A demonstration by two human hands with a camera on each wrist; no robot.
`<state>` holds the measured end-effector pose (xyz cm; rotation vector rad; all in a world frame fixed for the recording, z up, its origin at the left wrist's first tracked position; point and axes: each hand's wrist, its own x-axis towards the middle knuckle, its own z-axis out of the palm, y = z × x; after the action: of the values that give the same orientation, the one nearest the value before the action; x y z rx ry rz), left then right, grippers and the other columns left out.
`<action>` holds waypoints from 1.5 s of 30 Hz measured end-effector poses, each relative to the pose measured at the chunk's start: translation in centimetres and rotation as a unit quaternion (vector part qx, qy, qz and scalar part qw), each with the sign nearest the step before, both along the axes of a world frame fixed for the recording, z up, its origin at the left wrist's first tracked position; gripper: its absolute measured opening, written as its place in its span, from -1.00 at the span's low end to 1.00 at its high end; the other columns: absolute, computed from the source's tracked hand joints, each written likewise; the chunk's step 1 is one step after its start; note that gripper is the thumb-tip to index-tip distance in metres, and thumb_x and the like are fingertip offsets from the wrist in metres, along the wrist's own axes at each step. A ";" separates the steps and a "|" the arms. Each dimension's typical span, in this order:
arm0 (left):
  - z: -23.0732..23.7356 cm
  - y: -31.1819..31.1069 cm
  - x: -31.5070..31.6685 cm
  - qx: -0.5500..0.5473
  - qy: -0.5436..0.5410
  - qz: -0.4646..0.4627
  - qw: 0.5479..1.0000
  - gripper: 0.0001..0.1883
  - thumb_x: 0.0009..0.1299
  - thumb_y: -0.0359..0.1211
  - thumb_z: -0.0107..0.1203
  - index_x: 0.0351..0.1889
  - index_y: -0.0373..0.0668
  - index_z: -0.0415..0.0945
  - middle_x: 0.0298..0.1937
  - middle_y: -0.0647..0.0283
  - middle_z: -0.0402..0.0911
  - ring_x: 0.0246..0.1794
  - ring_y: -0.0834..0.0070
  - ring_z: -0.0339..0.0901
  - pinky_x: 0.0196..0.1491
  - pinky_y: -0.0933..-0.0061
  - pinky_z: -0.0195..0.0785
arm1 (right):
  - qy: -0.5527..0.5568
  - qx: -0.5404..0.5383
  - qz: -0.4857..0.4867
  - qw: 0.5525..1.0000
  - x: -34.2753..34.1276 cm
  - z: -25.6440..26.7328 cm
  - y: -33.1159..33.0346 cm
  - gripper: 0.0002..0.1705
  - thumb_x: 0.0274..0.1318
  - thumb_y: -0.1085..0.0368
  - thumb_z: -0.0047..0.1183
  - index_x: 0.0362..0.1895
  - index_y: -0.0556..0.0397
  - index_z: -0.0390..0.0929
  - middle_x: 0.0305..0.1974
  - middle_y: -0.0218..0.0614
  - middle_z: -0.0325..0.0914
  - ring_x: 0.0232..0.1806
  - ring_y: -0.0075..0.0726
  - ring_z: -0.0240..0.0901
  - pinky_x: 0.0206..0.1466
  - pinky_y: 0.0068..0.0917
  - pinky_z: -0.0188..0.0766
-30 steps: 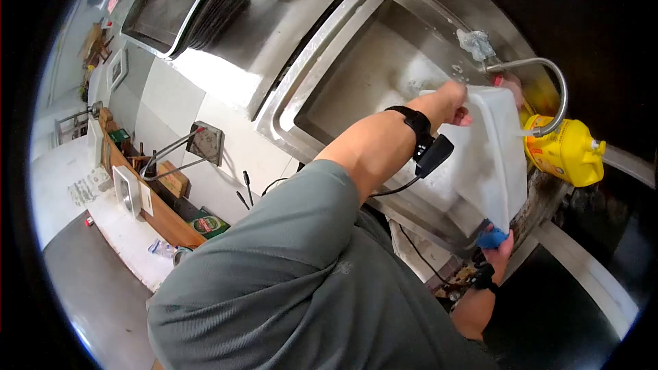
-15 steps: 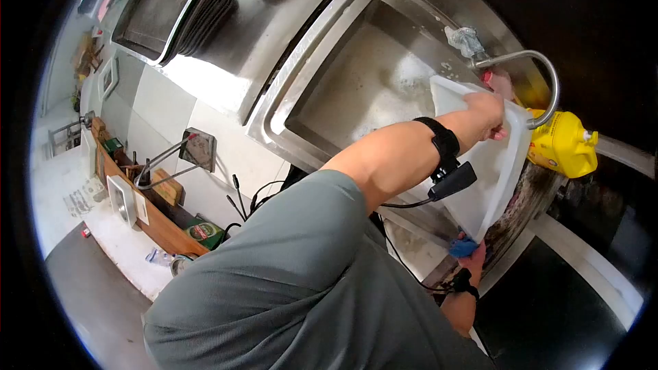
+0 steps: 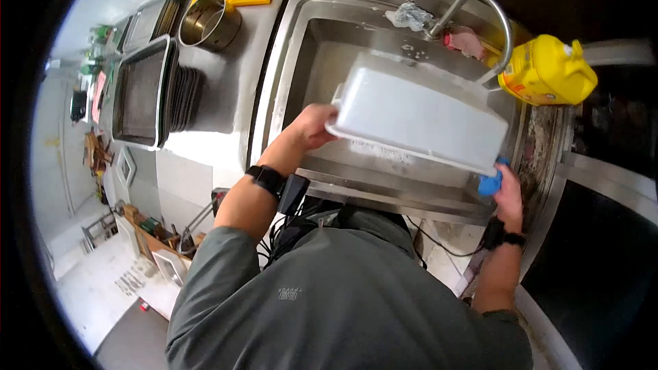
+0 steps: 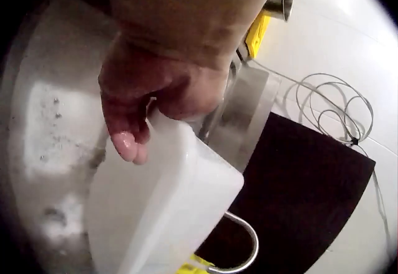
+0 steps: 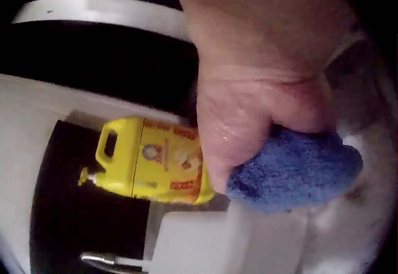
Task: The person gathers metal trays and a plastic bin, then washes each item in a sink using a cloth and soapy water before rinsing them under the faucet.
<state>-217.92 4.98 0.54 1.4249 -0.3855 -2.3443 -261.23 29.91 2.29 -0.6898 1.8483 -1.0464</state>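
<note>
A white plastic tub [image 3: 418, 113] is tilted over the sink [image 3: 312, 178], its smooth outer side facing up and its rim along the near edge. My left hand [image 3: 317, 127] grips the rim at the left end; in the left wrist view its fingers [image 4: 127, 143] curl over a corner of the tub [image 4: 168, 187]. At the tub's right end, my right hand [image 3: 508, 195] holds a blue sponge [image 3: 491, 181] close against the rim. The right wrist view shows the sponge [image 5: 295, 168] bunched in that hand, with the tub [image 5: 199, 243] below.
A curved metal faucet [image 3: 504, 10] rises behind the sink, beside a yellow jug [image 3: 545, 72]. Crumpled clear plastic [image 3: 409, 16] and a pinkish-red item [image 3: 466, 44] lie on the back ledge. On the left counter stand stacked dark trays [image 3: 147, 96] and a metal pot [image 3: 216, 24].
The tub has turned over, from its inside showing to its outer side facing up. My left hand has moved from the tub's inside to its left rim. My right hand still holds the sponge.
</note>
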 end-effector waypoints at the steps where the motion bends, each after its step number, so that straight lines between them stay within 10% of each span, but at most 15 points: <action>1: 0.2 0.5 0.9 -0.002 -0.003 -0.006 1.000 -0.77 0.37 -0.43 -0.05 -0.13 -0.42 0.47 -0.12 0.04 0.56 -0.18 0.20 0.61 -0.20 0.22 0.58 | 0.168 -0.071 0.157 0.971 -1.1 -1.5 -0.6 -0.75 0.12 0.27 0.02 -0.16 0.13 0.54 -0.28 -0.33 0.57 -0.34 -0.37 0.55 -0.27 -0.39 0.51; 3: 0.6 1.0 2.6 -0.023 -0.062 -0.038 0.997 -0.76 0.35 -0.40 0.02 -0.14 -0.41 0.52 -0.13 0.06 0.60 -0.15 0.28 0.62 -0.10 0.22 0.55 | -0.213 0.011 -0.120 0.970 0.7 0.0 -6.1 -0.74 0.06 0.29 0.07 -0.15 0.11 0.55 -0.31 -0.37 0.56 -0.37 -0.42 0.53 -0.34 -0.42 0.48; 7: -2.9 2.3 5.6 -0.160 -0.131 -0.177 0.962 -0.72 0.42 -0.39 -0.05 -0.03 -0.39 0.51 -0.08 0.09 0.60 -0.07 0.24 0.57 -0.02 0.26 0.48 | -0.164 0.026 -0.084 0.983 -0.1 -2.3 -10.7 -0.72 0.00 0.29 0.12 -0.16 0.10 0.57 -0.36 -0.41 0.53 -0.42 -0.48 0.47 -0.40 -0.46 0.43; 10: -2.7 3.1 6.0 0.028 -0.086 -0.018 0.996 -0.71 0.42 -0.36 -0.03 0.02 -0.33 0.49 -0.04 0.14 0.58 -0.05 0.24 0.55 0.01 0.25 0.46 | -0.167 0.005 -0.080 0.983 1.3 -0.5 -13.1 -0.72 -0.06 0.30 0.13 -0.19 0.10 0.58 -0.38 -0.43 0.51 -0.48 -0.49 0.41 -0.43 -0.50 0.40; 14: 0.7 4.5 6.6 -0.064 -0.082 0.009 0.995 -0.41 0.48 0.03 -0.20 0.27 -0.24 0.24 0.19 0.11 0.40 0.16 0.21 0.39 0.13 0.10 0.33 | -0.173 0.025 -0.037 0.984 0.6 -0.3 -13.4 -0.73 -0.08 0.33 0.09 -0.21 0.11 0.59 -0.41 -0.40 0.52 -0.46 -0.48 0.44 -0.44 -0.49 0.40; 17: 2.1 4.3 6.5 -0.178 -0.040 -0.056 0.982 -0.03 0.35 0.40 -0.51 0.41 -0.26 0.04 0.40 0.04 0.16 0.40 0.13 0.07 0.37 0.00 -0.12 | -0.190 0.052 -0.010 0.980 -0.3 1.1 -13.8 -0.73 -0.07 0.33 0.06 -0.22 0.12 0.58 -0.42 -0.36 0.54 -0.45 -0.45 0.47 -0.42 -0.47 0.42; 22: 6.1 3.2 4.1 -0.197 -0.061 0.010 0.978 0.17 0.21 0.53 -0.51 0.42 -0.36 -0.06 0.46 -0.05 0.00 0.48 0.14 -0.13 0.44 0.10 -0.34 | -0.231 0.116 -0.011 0.966 -0.4 3.6 -15.3 -0.77 0.03 0.21 -0.01 -0.32 0.11 0.50 -0.46 -0.26 0.54 -0.56 -0.30 0.49 -0.46 -0.40 0.48; 24: 4.4 2.7 5.2 -0.297 0.006 0.037 0.954 0.01 0.33 0.36 -0.26 0.41 -0.36 -0.03 0.43 -0.02 0.06 0.44 0.17 -0.05 0.43 0.16 -0.27 | -0.246 0.118 -0.025 0.962 -1.1 1.9 -16.0 -0.72 0.08 0.10 0.02 -0.33 0.07 0.47 -0.48 -0.24 0.52 -0.56 -0.29 0.50 -0.50 -0.42 0.46; 27: 5.4 2.2 4.2 -0.406 -0.275 -0.112 0.864 -0.41 0.37 -0.28 0.07 0.29 -0.42 0.20 0.07 0.04 0.50 0.08 0.31 0.45 0.15 0.38 0.28 | -0.300 0.136 -0.036 0.943 -0.8 0.4 -17.4 -0.64 0.19 0.01 -0.01 -0.33 0.07 0.49 -0.49 -0.20 0.53 -0.51 -0.23 0.54 -0.44 -0.37 0.53; 31: 5.6 0.3 3.2 -0.442 -0.500 -0.158 0.728 -0.60 0.41 -0.23 0.02 -0.10 -0.49 0.48 -0.41 -0.01 0.60 -0.32 0.37 0.58 -0.24 0.33 0.40 | -0.300 0.114 -0.046 0.946 -0.2 -2.5 -19.4 -0.60 0.23 -0.04 -0.05 -0.32 0.06 0.50 -0.47 -0.24 0.53 -0.53 -0.23 0.53 -0.48 -0.37 0.51; 40: 4.5 -5.1 2.2 -0.472 -0.524 -0.144 0.694 -0.54 0.37 -0.15 0.01 -0.41 -0.51 0.50 -0.53 -0.18 0.56 -0.43 -0.03 0.59 -0.34 0.15 0.39 | -0.090 0.171 0.026 0.981 -1.4 -15.3 -14.1 -0.32 0.17 -0.12 -0.01 0.12 0.23 0.42 0.02 -0.12 0.49 -0.02 -0.22 0.43 0.05 -0.32 0.34; 45: 4.0 -7.3 1.2 -0.405 -0.464 -0.155 0.772 -0.62 0.32 -0.20 0.05 -0.37 -0.43 0.57 -0.52 0.04 0.61 -0.50 0.28 0.59 -0.36 0.25 0.43 | -0.006 0.168 -0.055 0.984 -0.9 -19.0 -9.6 -0.42 0.10 0.08 0.08 0.12 0.18 0.42 0.07 -0.06 0.47 0.07 -0.11 0.42 0.10 -0.27 0.33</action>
<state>-216.72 -2.27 4.52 1.9495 -1.7388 -1.0900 -262.09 20.35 -16.73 -0.3835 2.0065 -0.7752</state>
